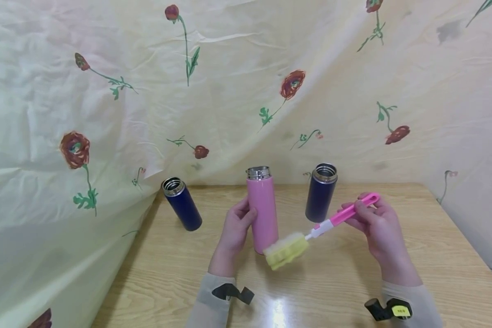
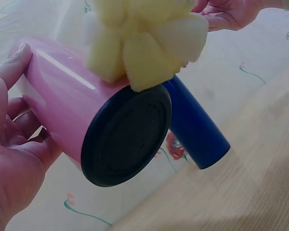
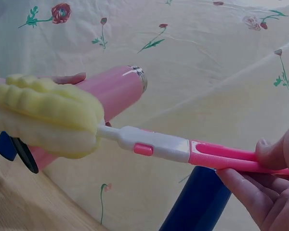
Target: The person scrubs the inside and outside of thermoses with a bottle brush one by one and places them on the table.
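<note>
My left hand (image 1: 234, 228) grips a pink thermos bottle (image 1: 263, 209) around its side. The bottle stands upright, lidless, with a bare steel mouth; its dark base (image 2: 127, 137) faces the left wrist camera. In my right hand (image 1: 379, 228) is a bottle brush (image 1: 344, 214), pinched by its pink handle (image 3: 221, 156) between thumb and fingers. Its yellow and white sponge head (image 3: 50, 113) points left and overlaps the lower part of the bottle in the head view. The brush lies outside the bottle, tilted down toward the table.
A dark blue bottle (image 1: 183, 205) without a lid stands left of the pink one. Another lidless blue bottle (image 1: 320, 193) stands behind the brush to the right. All are on a wooden table (image 1: 147, 282), backed by a flowered cloth (image 1: 229, 91).
</note>
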`<action>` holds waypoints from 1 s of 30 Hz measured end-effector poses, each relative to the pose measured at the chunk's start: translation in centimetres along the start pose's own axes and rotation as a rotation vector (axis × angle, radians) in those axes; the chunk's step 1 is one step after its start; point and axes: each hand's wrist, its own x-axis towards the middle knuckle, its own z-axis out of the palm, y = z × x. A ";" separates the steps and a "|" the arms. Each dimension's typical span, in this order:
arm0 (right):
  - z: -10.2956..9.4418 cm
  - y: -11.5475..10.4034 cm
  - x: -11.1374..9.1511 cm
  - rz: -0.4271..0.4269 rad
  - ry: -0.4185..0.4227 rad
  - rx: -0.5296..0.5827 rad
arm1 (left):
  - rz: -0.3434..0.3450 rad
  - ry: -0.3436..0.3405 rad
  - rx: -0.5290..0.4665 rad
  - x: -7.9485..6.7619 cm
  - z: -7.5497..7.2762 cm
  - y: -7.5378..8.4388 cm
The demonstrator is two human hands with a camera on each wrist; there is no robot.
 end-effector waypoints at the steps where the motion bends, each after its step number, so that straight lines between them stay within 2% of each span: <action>1: 0.0 0.0 0.0 -0.001 0.002 0.003 | 0.001 -0.001 0.001 0.0 0.0 0.0; 7: 0.0 -0.1 0.1 -0.006 0.068 0.136 | 0.022 -0.047 0.016 0.1 -0.2 -0.3; 15: 0.4 -0.5 -0.1 -0.046 0.135 0.407 | 0.049 -0.128 0.034 0.2 -0.4 -0.6; 21: 0.2 -0.7 -0.2 -0.033 0.196 0.576 | 0.020 -0.171 0.046 0.2 -0.4 -0.7; 26: 0.1 -0.8 -0.2 -0.056 0.208 0.768 | -0.020 -0.200 0.070 0.1 -0.4 -0.9; 30: 0.0 -0.9 -0.2 -0.072 0.214 0.862 | -0.023 -0.214 0.100 0.1 -0.3 -1.1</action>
